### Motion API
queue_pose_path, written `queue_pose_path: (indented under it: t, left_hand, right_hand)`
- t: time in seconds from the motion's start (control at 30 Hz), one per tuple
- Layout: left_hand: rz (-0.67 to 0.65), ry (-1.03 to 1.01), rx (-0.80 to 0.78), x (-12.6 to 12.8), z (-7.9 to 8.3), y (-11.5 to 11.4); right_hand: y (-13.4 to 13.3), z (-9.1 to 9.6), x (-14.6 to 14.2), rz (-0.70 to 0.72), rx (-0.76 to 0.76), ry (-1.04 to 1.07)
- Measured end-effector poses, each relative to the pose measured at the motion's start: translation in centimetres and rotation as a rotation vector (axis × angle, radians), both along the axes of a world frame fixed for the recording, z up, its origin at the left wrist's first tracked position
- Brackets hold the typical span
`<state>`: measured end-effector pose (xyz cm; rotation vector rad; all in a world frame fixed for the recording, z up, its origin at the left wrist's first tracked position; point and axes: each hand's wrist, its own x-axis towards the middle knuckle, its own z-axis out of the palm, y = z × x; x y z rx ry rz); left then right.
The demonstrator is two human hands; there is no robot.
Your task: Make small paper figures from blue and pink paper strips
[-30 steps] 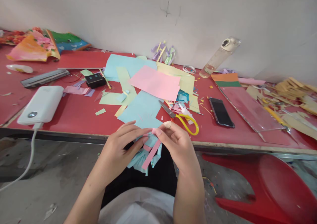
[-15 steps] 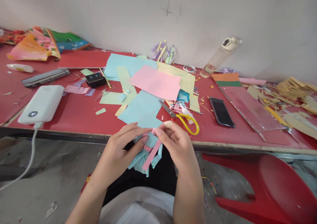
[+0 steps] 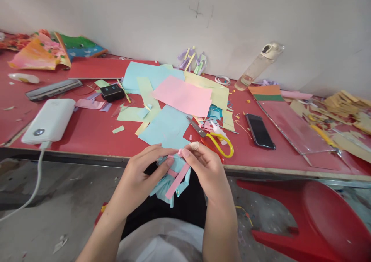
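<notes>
Just in front of the table's near edge, my left hand (image 3: 142,173) and my right hand (image 3: 203,167) meet over my lap, both pinched on a small paper craft (image 3: 171,179) of folded light blue pieces. A pink strip (image 3: 177,180) is wrapped around it and hangs down from my fingertips. Yellow-handled scissors (image 3: 213,137) lie on the red table (image 3: 92,132) just beyond my right hand. A light blue sheet (image 3: 168,126) and a pink sheet (image 3: 182,96) lie past my fingers.
A white power bank (image 3: 49,121) with a cable sits at the left edge. A black phone (image 3: 259,131), a clear bottle (image 3: 256,67), a clear plastic sheet (image 3: 292,126) and paper scraps lie to the right. A red plastic chair (image 3: 313,219) stands at lower right.
Almost nothing differs. My hands have stayed pinched on the paper craft, with only a slight shift of the view.
</notes>
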<state>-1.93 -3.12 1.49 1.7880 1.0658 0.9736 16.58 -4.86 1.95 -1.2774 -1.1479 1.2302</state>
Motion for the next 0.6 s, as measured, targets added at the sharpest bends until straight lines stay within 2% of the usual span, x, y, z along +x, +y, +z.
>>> queue_pose_path:
  t: [0.1,0.2,0.3,0.43,0.6]
  left_hand:
    - [0.002,-0.023,-0.125,0.19,0.19,-0.04]
    - [0.052,-0.046,-0.149,0.29,0.1,-0.08]
    - [0.085,-0.016,-0.059,0.22,-0.15,-0.02]
    - [0.011,0.086,0.111,0.11,-0.22,0.27]
    - [0.014,0.114,0.195,0.39,0.05,0.47]
  right_hand:
    - [-0.02,-0.1,-0.18,-0.004,0.011,0.007]
    - [-0.03,-0.07,-0.43,-0.031,0.0,0.012]
    - [0.01,-0.16,-0.65,-0.063,0.007,0.012]
    - [0.02,-0.29,-0.8,-0.069,0.014,0.013]
    - [-0.05,-0.12,-0.81,-0.051,0.04,-0.013]
